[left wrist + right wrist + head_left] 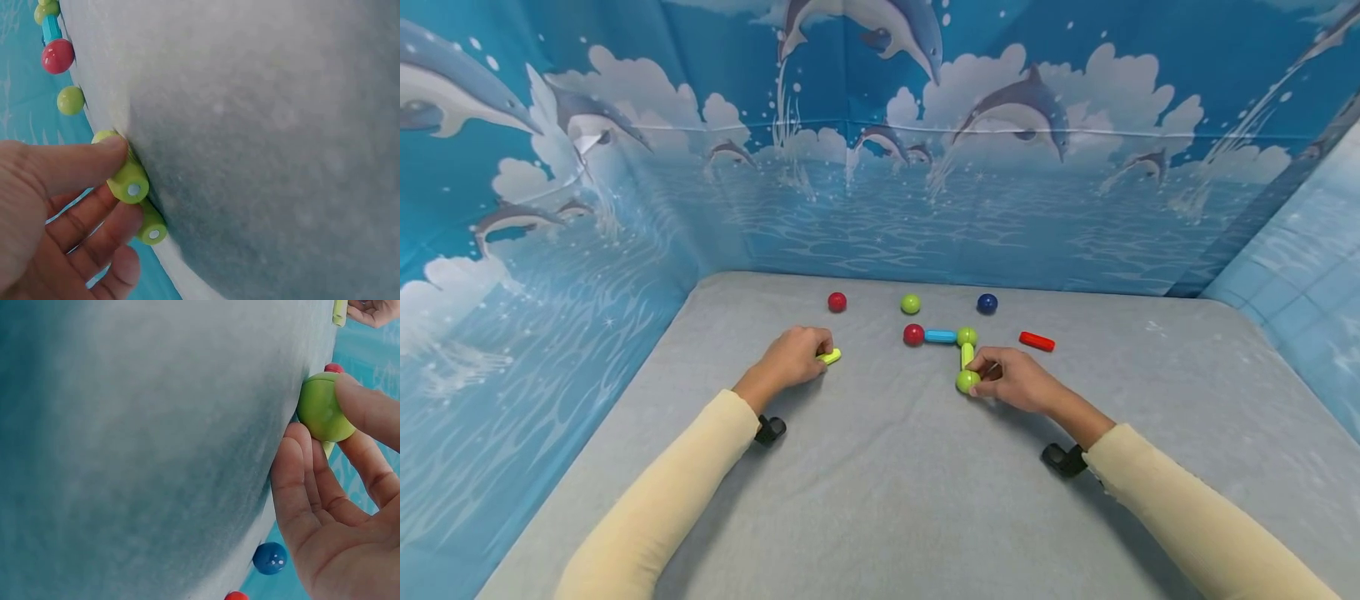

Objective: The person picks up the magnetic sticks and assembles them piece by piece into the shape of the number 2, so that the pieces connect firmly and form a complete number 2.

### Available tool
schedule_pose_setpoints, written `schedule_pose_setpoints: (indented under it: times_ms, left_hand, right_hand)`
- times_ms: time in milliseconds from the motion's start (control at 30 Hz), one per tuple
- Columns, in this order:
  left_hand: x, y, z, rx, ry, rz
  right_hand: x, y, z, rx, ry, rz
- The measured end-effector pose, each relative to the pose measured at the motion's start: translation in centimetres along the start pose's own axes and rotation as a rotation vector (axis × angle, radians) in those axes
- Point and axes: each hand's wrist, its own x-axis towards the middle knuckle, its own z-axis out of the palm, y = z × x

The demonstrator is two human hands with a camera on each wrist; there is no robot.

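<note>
We see the main risk at the glossy green ball [967, 382], which the right hand [1017, 380] pinches between thumb and fingers: a sideways tug or twist there could, we judge, break its joint with the yellow-green plastic-looking rod [966, 353] running to 12 o'clock, or swing the whole L-shaped chain [949, 337] askew. The chain turns at a 2nd glossy green ball [967, 336], then runs to 9 o'clock through a light-blue plastic-looking rod [937, 337] to a glossy red ball [913, 335]. A bump might set the loose dark-blue ball [987, 304], at 1 o'clock from that corner, rolling.

The left hand [792, 358] holds a separate yellow-green rod [831, 357] under its thumb. A further yellow-green rod [154, 229] shows just beside it; whether the fingers hold that too, we cannot tell. If they do, a loosened grip could drop 1 of them.

From the left hand, the chain lies well apart towards 3 o'clock; from the right hand, the pinched ball sits at 9 o'clock.
</note>
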Motion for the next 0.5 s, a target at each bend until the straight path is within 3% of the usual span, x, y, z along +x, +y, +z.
schedule_pose_setpoints:
  times_ms: [167,333,500]
  left_hand:
    - [0.0,0.3,0.0,-0.053,0.006,0.019]
    - [-0.5,1.1,0.1,-0.12,0.058,0.118]
    - [-1.8,2.7,-0.1,-0.163,0.087,0.189]
  right_hand:
    - [-0.1,0.1,-0.1,0.005,0.0,-0.01]
    - [-0.2,0.0,-0.2,0.012,0.001,0.001]
    - [-0.2,0.0,-0.2,0.011,-0.01,-0.003]
